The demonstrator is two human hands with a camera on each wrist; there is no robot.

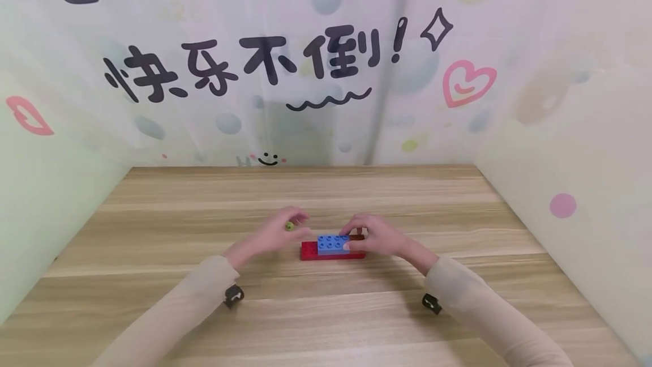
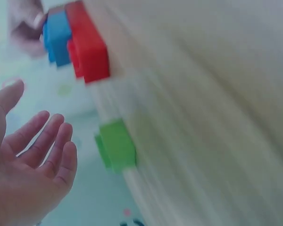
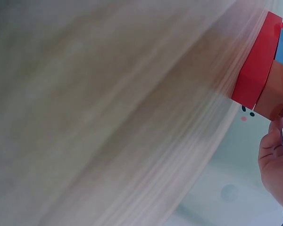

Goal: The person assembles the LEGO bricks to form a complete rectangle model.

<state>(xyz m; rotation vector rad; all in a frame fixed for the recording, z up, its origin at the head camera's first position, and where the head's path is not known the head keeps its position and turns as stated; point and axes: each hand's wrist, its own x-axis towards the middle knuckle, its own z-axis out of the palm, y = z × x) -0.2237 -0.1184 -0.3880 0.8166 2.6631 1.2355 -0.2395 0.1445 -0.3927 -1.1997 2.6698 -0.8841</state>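
A long red building brick (image 1: 309,250) lies on the table. On top of it are a blue brick (image 1: 328,245) and, at its right end, a brown brick (image 3: 273,87). My right hand (image 1: 381,235) pinches the brown brick, its thumb reaching to the blue brick's near side. My left hand (image 1: 275,232) is held off to the left of the stack with relaxed, spread fingers and nothing in them. Beyond that hand stands a small green brick (image 2: 117,147), partly covered by it in the head view.
The wooden table (image 1: 326,321) meets a printed curtain (image 1: 316,129) at the back, with pale side walls (image 1: 570,146) left and right. A black strap piece (image 1: 234,296) shows under the left sleeve, and another (image 1: 431,303) under the right one.
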